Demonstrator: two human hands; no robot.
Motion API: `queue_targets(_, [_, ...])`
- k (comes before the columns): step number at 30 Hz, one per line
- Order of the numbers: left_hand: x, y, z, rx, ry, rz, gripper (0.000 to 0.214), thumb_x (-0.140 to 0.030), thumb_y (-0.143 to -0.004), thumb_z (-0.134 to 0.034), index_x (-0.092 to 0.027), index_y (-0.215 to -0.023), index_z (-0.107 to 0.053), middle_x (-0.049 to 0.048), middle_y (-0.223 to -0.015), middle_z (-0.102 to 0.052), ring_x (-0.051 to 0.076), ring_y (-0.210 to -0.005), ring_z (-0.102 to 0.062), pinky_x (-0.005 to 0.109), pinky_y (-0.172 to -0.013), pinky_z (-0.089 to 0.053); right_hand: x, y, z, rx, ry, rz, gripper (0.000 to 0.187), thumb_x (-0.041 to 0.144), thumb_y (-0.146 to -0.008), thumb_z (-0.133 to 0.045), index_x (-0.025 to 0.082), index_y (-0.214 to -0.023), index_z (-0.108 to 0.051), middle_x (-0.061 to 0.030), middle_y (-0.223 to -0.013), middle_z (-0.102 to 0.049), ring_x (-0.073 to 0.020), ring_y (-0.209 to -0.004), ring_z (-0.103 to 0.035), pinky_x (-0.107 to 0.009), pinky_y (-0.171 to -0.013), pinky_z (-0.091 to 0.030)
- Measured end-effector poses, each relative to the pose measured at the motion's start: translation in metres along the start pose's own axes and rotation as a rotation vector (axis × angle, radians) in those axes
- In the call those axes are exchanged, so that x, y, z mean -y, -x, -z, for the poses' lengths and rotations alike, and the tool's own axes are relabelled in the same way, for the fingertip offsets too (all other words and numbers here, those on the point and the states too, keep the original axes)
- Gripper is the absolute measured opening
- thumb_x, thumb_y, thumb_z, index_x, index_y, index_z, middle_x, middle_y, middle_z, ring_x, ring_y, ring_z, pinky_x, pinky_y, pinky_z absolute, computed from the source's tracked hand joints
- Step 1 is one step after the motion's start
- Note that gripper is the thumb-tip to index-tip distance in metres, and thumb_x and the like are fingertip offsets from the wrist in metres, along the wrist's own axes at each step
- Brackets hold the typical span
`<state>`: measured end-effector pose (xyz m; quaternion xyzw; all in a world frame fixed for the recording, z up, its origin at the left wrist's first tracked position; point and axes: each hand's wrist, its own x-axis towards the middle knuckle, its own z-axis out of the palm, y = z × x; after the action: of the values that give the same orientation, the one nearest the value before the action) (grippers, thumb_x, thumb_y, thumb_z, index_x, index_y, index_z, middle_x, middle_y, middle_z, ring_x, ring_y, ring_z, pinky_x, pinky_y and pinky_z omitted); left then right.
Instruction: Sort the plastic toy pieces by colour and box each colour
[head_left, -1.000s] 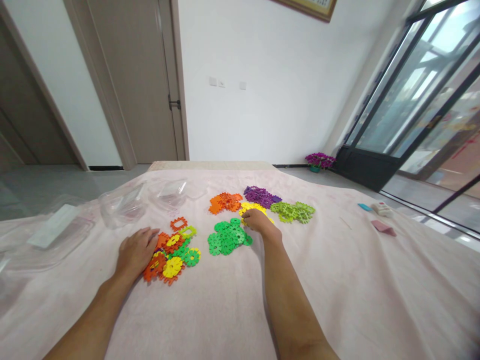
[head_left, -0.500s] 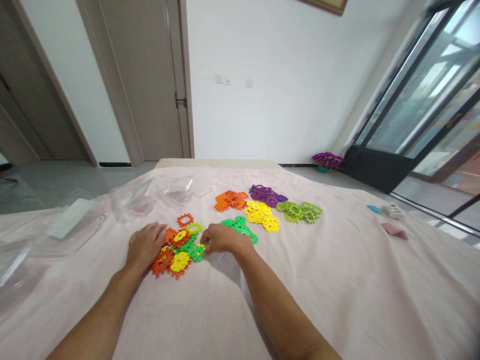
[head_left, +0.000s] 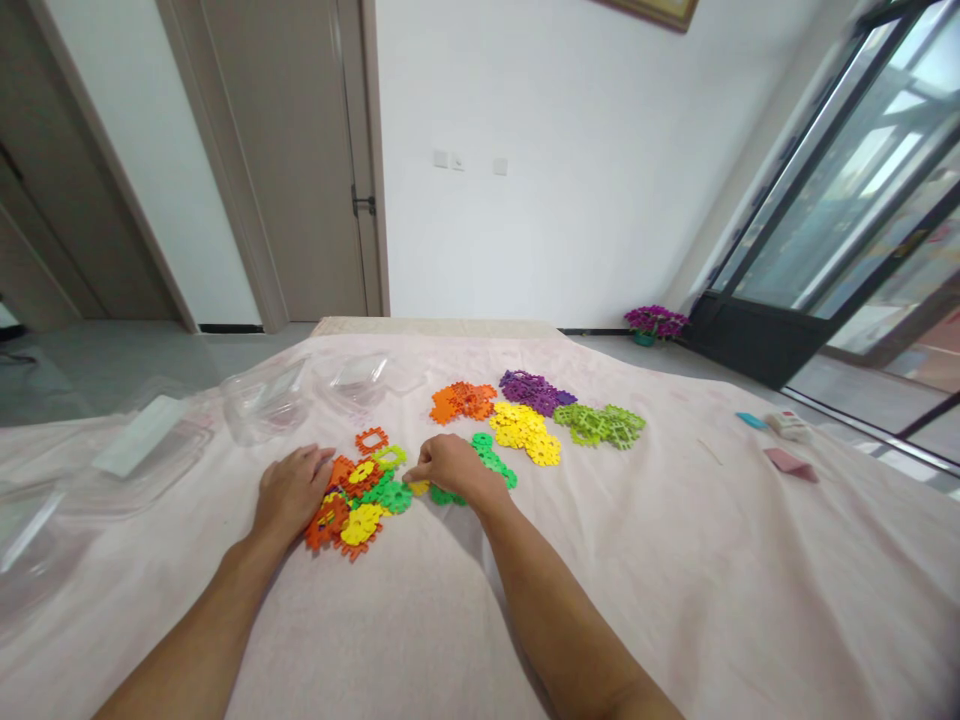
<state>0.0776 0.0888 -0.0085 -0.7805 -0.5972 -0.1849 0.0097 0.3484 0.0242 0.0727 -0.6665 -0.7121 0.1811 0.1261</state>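
My left hand (head_left: 291,490) lies open at the left edge of a mixed pile of toothed plastic discs, its fingertips touching orange pieces (head_left: 327,524). In that pile are also yellow discs (head_left: 361,523), green discs (head_left: 395,497) and a lime square ring (head_left: 390,457). Just right of the pile, my right hand (head_left: 452,468) is closed in a pinch on a yellow toothed disc (head_left: 420,488), which shows partly below the fingers. Beneath and behind this hand spreads a group of green discs (head_left: 491,462), partly hidden by it.
Sorted groups of orange (head_left: 461,401), purple (head_left: 531,391), yellow (head_left: 525,432) and lime pieces (head_left: 600,425) lie farther back. Clear plastic containers (head_left: 262,405) stand at left on the pink cloth (head_left: 637,580). A pink item (head_left: 791,464) and small packets (head_left: 786,425) are at far right.
My right hand has moved slightly right and up from the mixed pile, taking the yellow disc off a green one. My left hand stays in place.
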Motion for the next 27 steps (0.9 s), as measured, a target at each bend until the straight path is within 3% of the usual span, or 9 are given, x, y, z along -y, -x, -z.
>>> queue_targets(4, [0.000, 0.000, 0.000, 0.000, 0.018, -0.005, 0.052, -0.042, -0.099, -0.027, -0.022, -0.124, -0.069, 0.0100, -0.139, -0.062, 0.024, -0.132, -0.053, 0.041, -0.110, -0.038, -0.023, 0.000, 0.018, -0.140, 0.035, -0.095, 0.024, 0.043, -0.083, -0.075, 0.018, -0.083, -0.075, -0.0046, -0.085, -0.074, -0.0147, -0.076, -0.063, -0.023, -0.061, -0.034])
queue_targets(10, [-0.002, -0.001, 0.002, -0.003, 0.073, -0.008, 0.047, -0.041, -0.097, -0.035, -0.024, -0.122, -0.070, 0.0077, -0.136, -0.065, 0.026, -0.130, -0.055, 0.042, -0.109, -0.039, -0.080, 0.011, 0.054, -0.377, 0.040, -0.325, 0.023, 0.037, -0.089, -0.065, 0.016, -0.086, -0.075, -0.0052, -0.083, -0.073, -0.0146, -0.074, -0.062, -0.024, -0.061, -0.032])
queue_targets(13, [-0.004, -0.001, 0.003, 0.008, 0.108, -0.027, 0.049, -0.041, -0.098, -0.032, -0.023, -0.124, -0.069, 0.0080, -0.137, -0.064, 0.025, -0.132, -0.054, 0.043, -0.111, -0.037, -0.102, 0.019, 0.065, -0.456, 0.056, -0.463, 0.027, 0.039, -0.092, -0.060, 0.017, -0.095, -0.076, -0.0075, -0.091, -0.074, -0.0177, -0.081, -0.065, -0.025, -0.064, -0.035])
queue_targets(16, [-0.006, -0.001, 0.003, 0.043, 0.178, -0.072, 0.052, -0.043, -0.099, -0.028, -0.022, -0.127, -0.067, 0.0073, -0.139, -0.064, 0.023, -0.133, -0.052, 0.041, -0.113, -0.035, -0.108, 0.022, 0.070, -0.532, 0.061, -0.520, 0.028, 0.038, -0.093, -0.059, 0.020, -0.107, -0.075, -0.0090, -0.105, -0.074, -0.0209, -0.094, -0.067, -0.026, -0.070, -0.040])
queue_targets(20, [-0.009, 0.001, 0.004, 0.110, 0.228, -0.154, 0.054, -0.048, -0.100, -0.029, -0.024, -0.136, -0.062, 0.0064, -0.146, -0.057, 0.024, -0.139, -0.047, 0.045, -0.117, -0.030, -0.087, 0.015, 0.065, -0.511, 0.008, -0.330, 0.024, 0.026, -0.093, -0.056, 0.021, -0.106, -0.075, -0.0070, -0.106, -0.075, -0.0195, -0.098, -0.067, -0.024, -0.079, -0.043])
queue_targets(24, [-0.010, 0.002, 0.004, 0.190, 0.217, -0.205, 0.054, -0.051, -0.100, -0.030, -0.029, -0.140, -0.057, 0.0037, -0.153, -0.050, 0.026, -0.146, -0.037, 0.052, -0.119, -0.022, -0.050, 0.004, 0.041, -0.331, -0.008, -0.051, 0.023, 0.021, -0.091, -0.058, 0.020, -0.107, -0.075, -0.0060, -0.108, -0.075, -0.0186, -0.099, -0.066, -0.024, -0.085, -0.044])
queue_targets(27, [-0.010, 0.002, 0.005, 0.206, 0.228, -0.233, 0.052, -0.052, -0.100, -0.030, -0.032, -0.141, -0.057, 0.0024, -0.154, -0.049, 0.027, -0.147, -0.036, 0.054, -0.120, -0.020, -0.024, 0.000, 0.017, -0.222, 0.027, 0.108, 0.032, 0.020, -0.090, -0.061, 0.020, -0.120, -0.071, -0.0077, -0.121, -0.070, -0.0202, -0.109, -0.063, -0.027, -0.092, -0.044])
